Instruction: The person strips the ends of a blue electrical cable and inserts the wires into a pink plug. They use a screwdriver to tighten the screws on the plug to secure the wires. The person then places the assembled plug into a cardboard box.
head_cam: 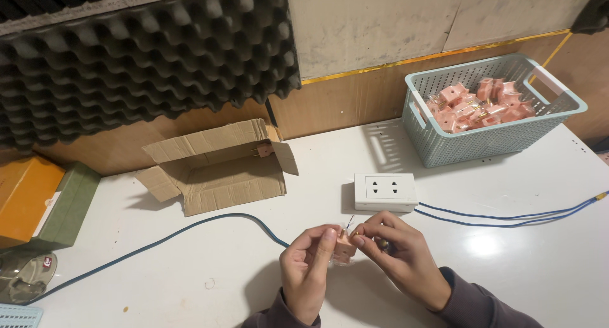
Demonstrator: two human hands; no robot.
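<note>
Two hands meet over the near edge of the white tabletop (pixel 190 264), left hand (pixel 307 268) and right hand (pixel 396 255) both pinching one small pink plastic plug piece (pixel 344 247) between their fingers. It looks light, rigid and smooth; its thin metal prongs could bend, so the body is the safer hold. White socket block (pixel 385 192) sits just beyond, blue cables (pixel 507 217) alongside, with open room to the left.

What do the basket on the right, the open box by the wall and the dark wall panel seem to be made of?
Basket: pale blue-green moulded plastic, judging by its even perforated walls and smooth rim.
Open box: plain brown cardboard, matte, with creased flaps.
Wall panel: dark grey foam, likely soft, with an egg-crate surface of rounded bumps and a ragged lower edge.
</note>
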